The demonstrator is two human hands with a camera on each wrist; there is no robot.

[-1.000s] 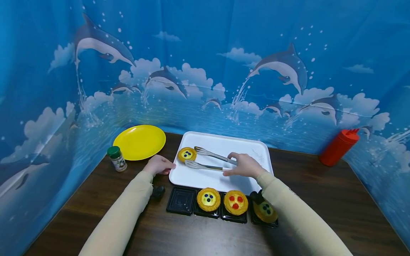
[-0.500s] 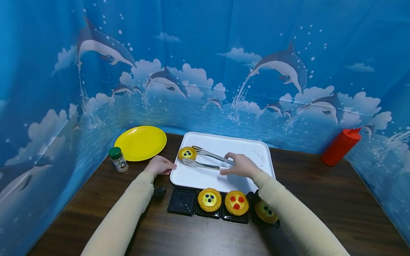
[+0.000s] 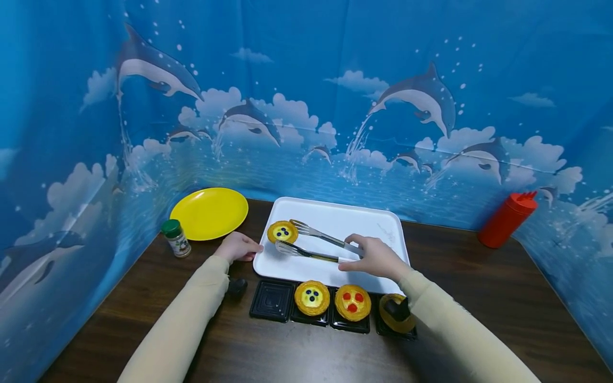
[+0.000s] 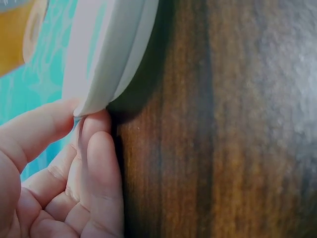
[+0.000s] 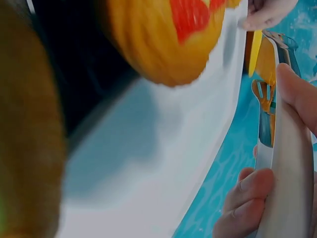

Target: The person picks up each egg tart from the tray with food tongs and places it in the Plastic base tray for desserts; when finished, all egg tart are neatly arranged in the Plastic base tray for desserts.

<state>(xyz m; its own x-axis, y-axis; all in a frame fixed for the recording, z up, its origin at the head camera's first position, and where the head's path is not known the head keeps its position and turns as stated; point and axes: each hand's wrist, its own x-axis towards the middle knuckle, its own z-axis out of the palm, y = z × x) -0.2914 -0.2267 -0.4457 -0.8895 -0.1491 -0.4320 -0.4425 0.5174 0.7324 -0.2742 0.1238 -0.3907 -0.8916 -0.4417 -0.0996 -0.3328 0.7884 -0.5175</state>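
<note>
My left hand point(image 3: 238, 247) pinches the left edge of a white tray point(image 3: 354, 213); in the left wrist view the thumb lies over the rim point(image 4: 111, 59) and fingers are under it. Metal tongs point(image 3: 323, 235) with slotted heads are in my right hand point(image 3: 375, 258), thumb on one arm and fingers on the other. Their heads are spread at the right and near sides of a toy egg tart point(image 3: 282, 232) with blue dots, on the tray's left part. Whether they touch it I cannot tell.
Before the tray stand several black square holders: one bare point(image 3: 272, 300), the others with a blue-dotted tart point(image 3: 312, 298), a red-dotted tart point(image 3: 353, 302) and a partly hidden tart point(image 3: 404, 323). Around are a yellow plate point(image 3: 210, 213), green-capped shaker point(image 3: 175, 238) and red squeeze bottle point(image 3: 507, 221).
My right hand has shifted right and slightly nearer, drawing the tongs along. The tart on the tray sits slightly further right than before. My left hand keeps its place on the tray edge.
</note>
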